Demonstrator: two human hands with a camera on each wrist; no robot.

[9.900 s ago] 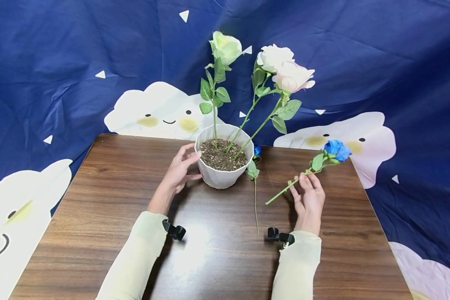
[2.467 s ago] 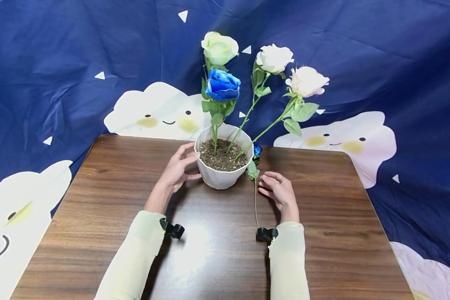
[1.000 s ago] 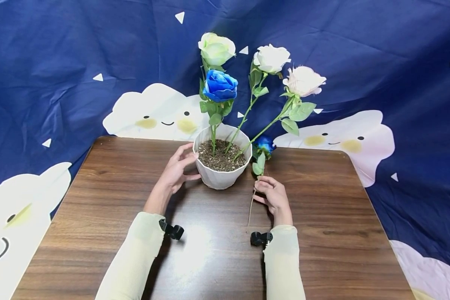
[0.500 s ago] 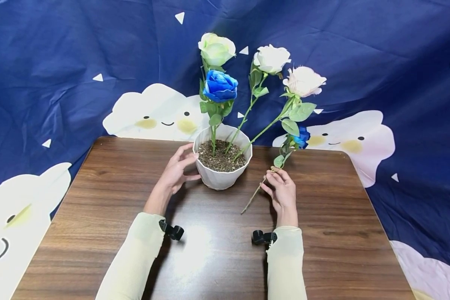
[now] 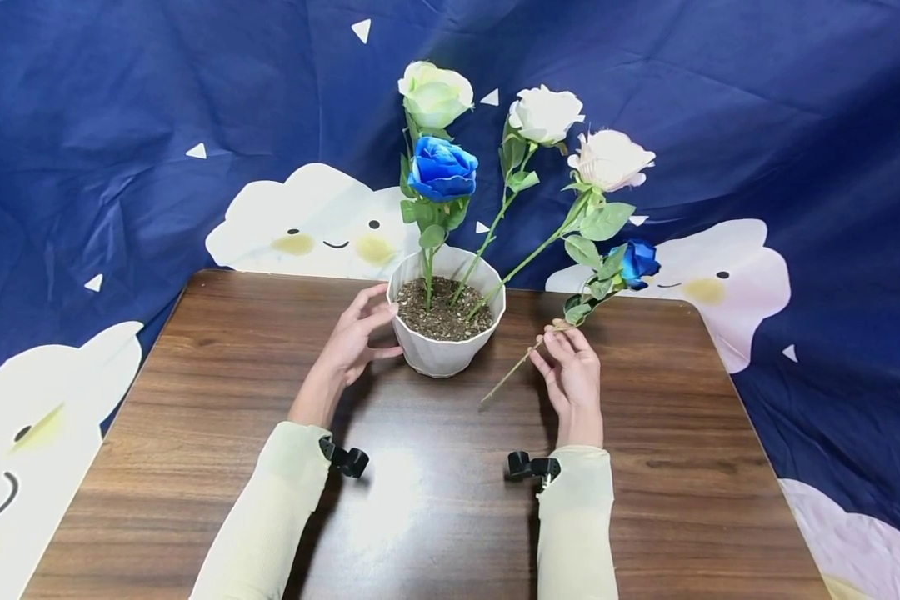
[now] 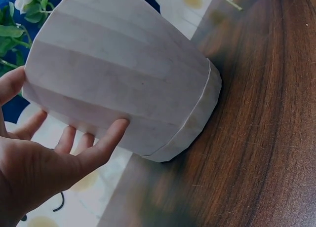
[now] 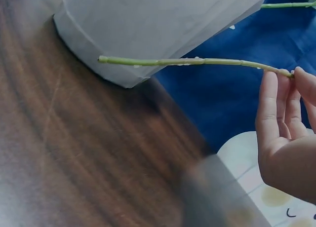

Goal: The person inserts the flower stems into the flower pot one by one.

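My right hand [image 5: 576,375] pinches the thin stem of a blue rose [image 5: 638,264] between thumb and fingers. The flower leans up to the right, and the cut stem end points down-left toward a white flowerpot [image 5: 438,357]. In the right wrist view the bare lower stem [image 7: 173,62] crosses in front of the pot. My left hand [image 5: 350,340] rests spread fingers against the pot's left side, one fingertip low on the wall [image 6: 113,64]. Standing in the soil [image 5: 442,318] are another blue rose [image 5: 442,171], a pale green rose [image 5: 435,96], a white rose [image 5: 546,115] and a pinkish rose [image 5: 611,160].
The pot stands near the back edge of a brown wooden table [image 5: 645,467]. Behind it hangs a dark blue cloth [image 5: 285,92] printed with smiling clouds. The pinkish rose leans right, over the held rose. A small black camera [image 5: 528,467] sits at each wrist.
One blue rose from my right hand now stands in the pot. My right hand then lifted the second blue rose off the table and moved it right, tilting its flower rightward. My left hand stayed.
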